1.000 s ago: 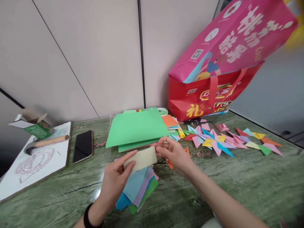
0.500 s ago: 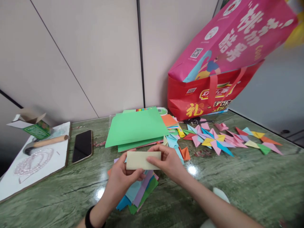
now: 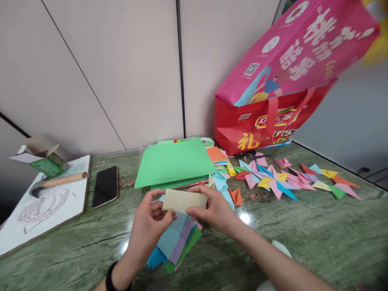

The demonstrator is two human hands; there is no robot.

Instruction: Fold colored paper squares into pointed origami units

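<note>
Cream paper [image 3: 184, 201] sits between your two hands, raised over the far end of the loose stack [image 3: 176, 238] of coloured sheets on the green surface [image 3: 303, 234]. Your left hand [image 3: 147, 222] pinches the left end narrowly between its fingers, and your right hand [image 3: 220, 208] grips the other end, thumb in front; holding both ends probably steadies it against bending. The stack lies directly below, likely for easy reach. Folded pieces [image 3: 274, 178] spread out to the right, perhaps so their points escape crushing, while the phone [image 3: 105, 186] lies well apart on the left.
</note>
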